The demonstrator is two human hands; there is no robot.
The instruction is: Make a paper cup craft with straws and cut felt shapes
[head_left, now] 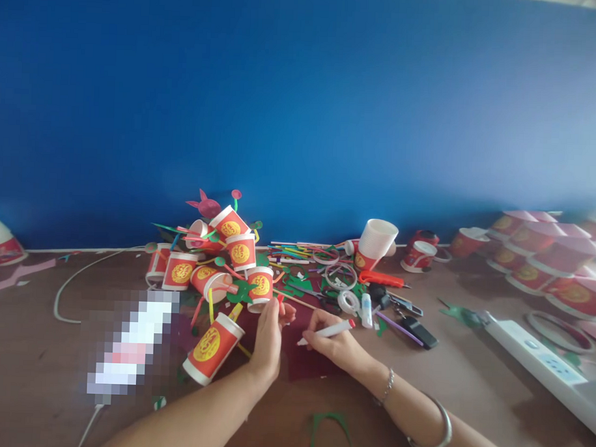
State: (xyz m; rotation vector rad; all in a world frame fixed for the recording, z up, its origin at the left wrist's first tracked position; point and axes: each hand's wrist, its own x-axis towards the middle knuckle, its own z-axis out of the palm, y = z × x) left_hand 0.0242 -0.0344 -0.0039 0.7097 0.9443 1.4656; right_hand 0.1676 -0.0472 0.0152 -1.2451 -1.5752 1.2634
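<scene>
In the head view, both hands work low over the counter [271, 428], near each other with a gap between them. The right hand [329, 342] is closed in a writing grip: thumb and fingers pinch a white marker [337, 328] with a red end. The marker lies slanted across the hand, its red end up to the right and its tip down to the left. The tip is over a dark red sheet [300, 366] lying flat on the counter; whether it touches the sheet I cannot tell. The right forearm comes in from the lower right, wearing a chain bracelet [389, 384] at the wrist and a silver bangle [446, 432] farther up.

The left hand [270, 335] stands on edge at the left side of the sheet, its fingers curled toward the right. A small red piece [280, 299] shows at its fingertips, but how firmly it is held I cannot tell. The left forearm reaches in from the lower left.

Just beside the left wrist a red-and-white paper cup [212, 348] leans at a tilt. Beyond the right hand lie a tape roll [342, 304], a glue stick [366, 312] and an orange cutter [380, 278].
</scene>
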